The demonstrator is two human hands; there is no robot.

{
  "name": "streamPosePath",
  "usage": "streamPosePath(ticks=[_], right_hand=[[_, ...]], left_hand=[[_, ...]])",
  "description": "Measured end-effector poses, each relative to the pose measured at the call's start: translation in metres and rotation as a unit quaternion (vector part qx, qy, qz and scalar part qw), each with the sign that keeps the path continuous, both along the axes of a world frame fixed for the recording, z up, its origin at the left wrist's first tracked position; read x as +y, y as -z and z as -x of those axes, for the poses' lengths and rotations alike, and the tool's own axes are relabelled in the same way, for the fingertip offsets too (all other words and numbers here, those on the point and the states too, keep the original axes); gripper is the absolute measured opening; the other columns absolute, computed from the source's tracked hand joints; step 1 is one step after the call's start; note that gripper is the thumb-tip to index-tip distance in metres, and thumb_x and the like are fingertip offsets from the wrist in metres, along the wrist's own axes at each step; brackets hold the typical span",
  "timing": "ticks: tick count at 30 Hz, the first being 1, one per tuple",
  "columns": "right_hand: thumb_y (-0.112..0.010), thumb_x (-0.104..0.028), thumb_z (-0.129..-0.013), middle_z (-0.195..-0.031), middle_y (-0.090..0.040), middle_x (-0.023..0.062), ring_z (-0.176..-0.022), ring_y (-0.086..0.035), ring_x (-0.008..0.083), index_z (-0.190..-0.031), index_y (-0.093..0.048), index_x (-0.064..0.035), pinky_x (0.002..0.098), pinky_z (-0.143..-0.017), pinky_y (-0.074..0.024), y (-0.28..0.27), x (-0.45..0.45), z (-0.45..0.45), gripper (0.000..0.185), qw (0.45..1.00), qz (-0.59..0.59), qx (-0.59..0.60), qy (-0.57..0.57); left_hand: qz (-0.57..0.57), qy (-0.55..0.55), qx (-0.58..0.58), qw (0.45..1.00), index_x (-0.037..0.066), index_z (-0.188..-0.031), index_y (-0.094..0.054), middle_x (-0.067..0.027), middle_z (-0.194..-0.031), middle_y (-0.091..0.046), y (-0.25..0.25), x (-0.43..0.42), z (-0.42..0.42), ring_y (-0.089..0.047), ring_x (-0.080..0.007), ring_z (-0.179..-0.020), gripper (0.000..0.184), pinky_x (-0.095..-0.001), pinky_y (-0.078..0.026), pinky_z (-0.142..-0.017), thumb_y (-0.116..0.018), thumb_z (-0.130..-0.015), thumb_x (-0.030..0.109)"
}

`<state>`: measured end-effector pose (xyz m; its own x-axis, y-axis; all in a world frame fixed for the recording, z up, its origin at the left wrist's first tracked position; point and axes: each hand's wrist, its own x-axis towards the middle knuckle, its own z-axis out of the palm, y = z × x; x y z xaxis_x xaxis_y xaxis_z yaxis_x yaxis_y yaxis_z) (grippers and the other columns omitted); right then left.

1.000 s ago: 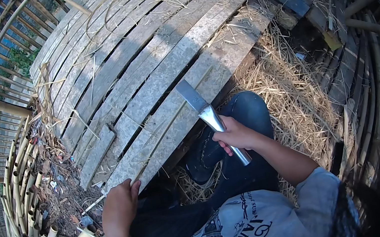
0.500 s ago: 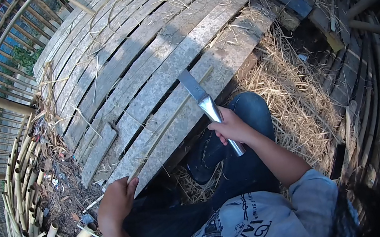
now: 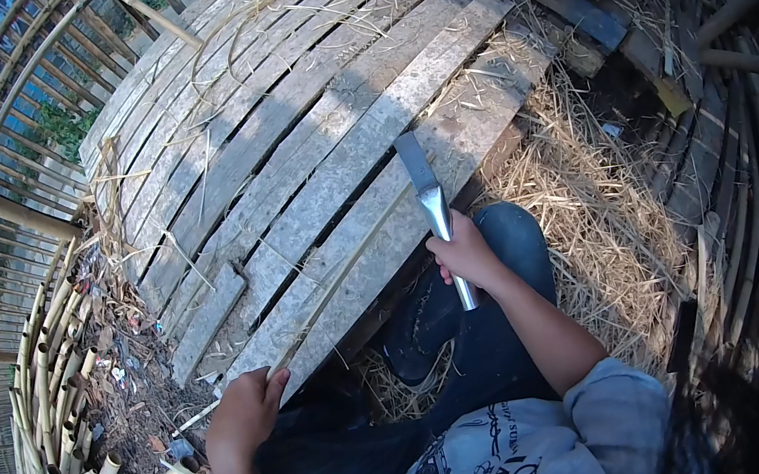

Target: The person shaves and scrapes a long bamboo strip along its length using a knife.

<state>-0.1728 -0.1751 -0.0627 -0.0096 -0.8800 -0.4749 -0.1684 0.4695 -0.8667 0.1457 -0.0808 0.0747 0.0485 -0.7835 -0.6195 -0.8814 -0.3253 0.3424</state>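
Two bare hands are at work here over a surface [image 3: 325, 160] of weathered wooden slats. The right hand [image 3: 466, 250] is closed around the shiny metal handle of a broad-bladed tool [image 3: 438, 216]; its flat, darker blade points away from the person and lies over the near part of the surface, while the butt of the handle hangs out past the near edge, above the dark trousers [image 3: 479, 341]. The left hand [image 3: 246, 410] is down by the surface's near left corner, fingers curled in and thumb pressed on a thin strip [image 3: 345, 273]. That strip runs slantwise along the nearest slats, from the left hand up towards the blade; whether the two touch, I can't tell from here. A short loose board [image 3: 209, 325] lies near the left edge. Curled shavings [image 3: 272, 0] are scattered towards the far edge. Off to the left, cut bamboo poles [image 3: 45, 382] are heaped beside a slatted fence [image 3: 1, 192], and to the right of the near edge there's a thick spread of straw-coloured scraps [image 3: 593, 209].
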Motion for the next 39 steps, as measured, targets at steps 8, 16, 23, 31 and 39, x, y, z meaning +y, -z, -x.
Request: streamPosePath(ticks=[8,16,23,31,39], right_hand=[[-0.059,-0.006,-0.079,-0.069,-0.060,0.0138,-0.048,-0.061,0.0212,-0.111,-0.049,0.0028,0.0345,-0.042,-0.0476,-0.022,0.055,-0.030,0.034,0.984,-0.021,-0.022,-0.174],[-0.054,-0.003,-0.083,-0.066,-0.052,0.0077,-0.044,-0.054,0.0136,-0.105,-0.043,-0.0001,0.0298,-0.037,-0.0447,-0.009,0.010,-0.001,0.025,0.997,0.000,0.064,-0.037],[-0.059,-0.010,-0.080,-0.080,-0.062,0.0299,-0.084,-0.062,0.0496,-0.105,-0.041,0.0024,0.0553,-0.071,-0.0495,-0.028,0.077,-0.045,0.033,0.972,0.085,0.073,-0.207],[-0.061,-0.011,-0.076,-0.082,-0.063,0.0270,-0.087,-0.062,0.0466,-0.101,-0.051,0.0008,0.0500,-0.075,-0.0492,-0.023,0.021,0.002,0.029,0.955,0.092,0.238,-0.150],[-0.061,-0.011,-0.078,-0.087,-0.063,0.0293,-0.093,-0.061,0.0475,-0.102,-0.050,0.0009,0.0508,-0.077,-0.0495,-0.024,0.053,-0.025,0.028,0.964,0.080,0.161,-0.194]], left_hand=[[0.016,0.000,-0.023,1.000,-0.005,-0.085,-0.062,-0.0285,-0.071,-0.059,-0.008,-0.005,0.009,-0.058,-0.0468,-0.072,0.043,-0.0466,-0.046,-0.066,-0.054,-0.097,0.035],[0.007,-0.011,-0.024,1.000,-0.006,-0.083,-0.062,-0.0290,-0.070,-0.058,-0.008,-0.004,0.011,-0.059,-0.0464,-0.071,0.043,-0.0469,-0.045,-0.065,-0.055,-0.097,0.034],[0.025,0.020,-0.013,0.999,-0.008,-0.082,-0.061,-0.0291,-0.069,-0.057,0.009,-0.002,-0.001,-0.058,-0.0468,-0.070,0.044,-0.0478,-0.044,-0.064,-0.056,-0.096,0.033],[0.028,0.011,-0.012,0.999,-0.007,-0.083,-0.062,-0.0289,-0.069,-0.058,-0.001,-0.001,0.006,-0.059,-0.0465,-0.071,0.042,-0.0477,-0.044,-0.064,-0.056,-0.096,0.032],[0.022,0.019,-0.037,0.999,-0.007,-0.084,-0.062,-0.0302,-0.073,-0.060,-0.001,-0.001,0.008,-0.060,-0.0470,-0.075,0.044,-0.0482,-0.045,-0.066,-0.054,-0.096,0.035]])
